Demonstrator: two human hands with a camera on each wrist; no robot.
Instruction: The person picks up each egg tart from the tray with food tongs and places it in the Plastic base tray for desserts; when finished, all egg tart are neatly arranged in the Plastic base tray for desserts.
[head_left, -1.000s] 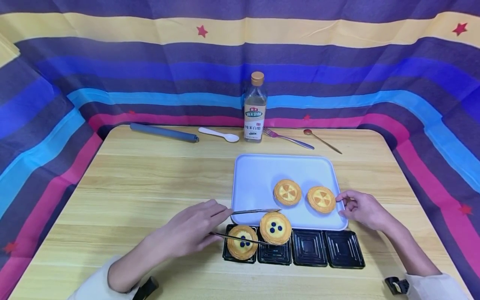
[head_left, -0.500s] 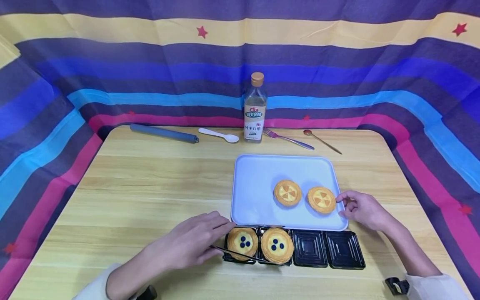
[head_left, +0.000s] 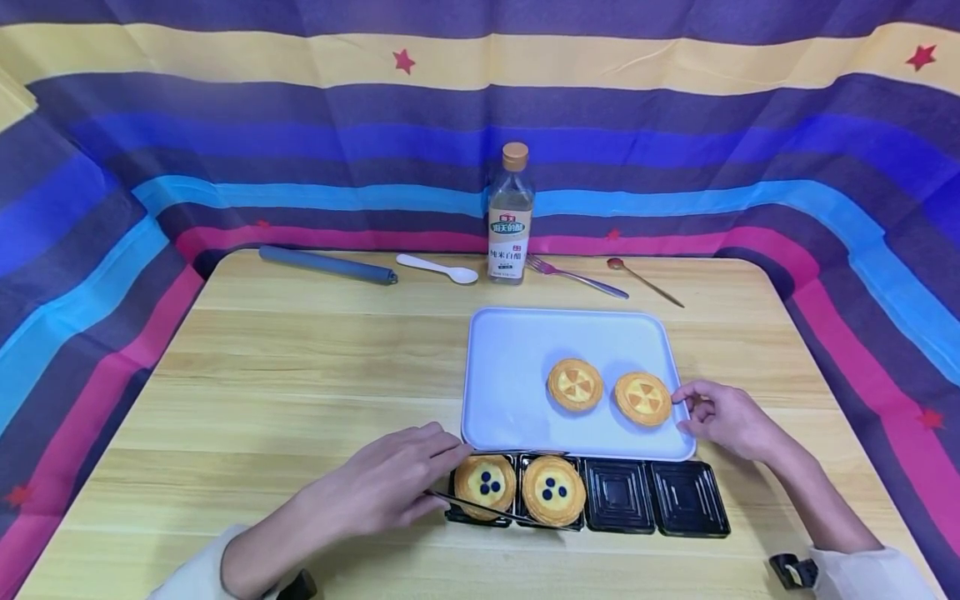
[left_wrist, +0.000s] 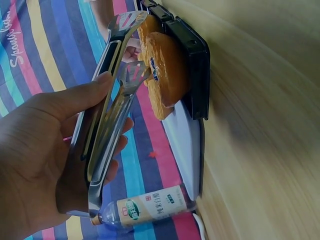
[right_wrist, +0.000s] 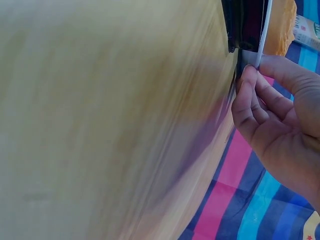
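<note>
My left hand (head_left: 382, 475) grips metal tongs (left_wrist: 75, 195) with slotted ends. The tongs' arms reach across the black compartment tray (head_left: 618, 500), one along each side of two egg tarts. One tart (head_left: 486, 471) sits in the leftmost compartment and the other tart (head_left: 555, 504) in the one beside it; each is topped with three dark berries. The two right-hand compartments hold nothing. My right hand (head_left: 723, 421) pinches the right edge of a pale blue tray (head_left: 517, 358) between thumb and fingers. On that tray lie two tarts (head_left: 575, 385) topped with orange wedges.
Along the table's back edge lie a blue-grey rod (head_left: 326, 265), a white spoon (head_left: 442, 270), a fork (head_left: 581, 277) and a thin gold-coloured spoon (head_left: 648, 283). A vinegar bottle (head_left: 510, 225) stands among them. Striped cloth (head_left: 337, 150) hangs behind and at both sides.
The tongs came down toward me with the second berry tart, which now sits in its compartment; the tongs' arms have spread. The right hand has stayed at the tray's edge.
</note>
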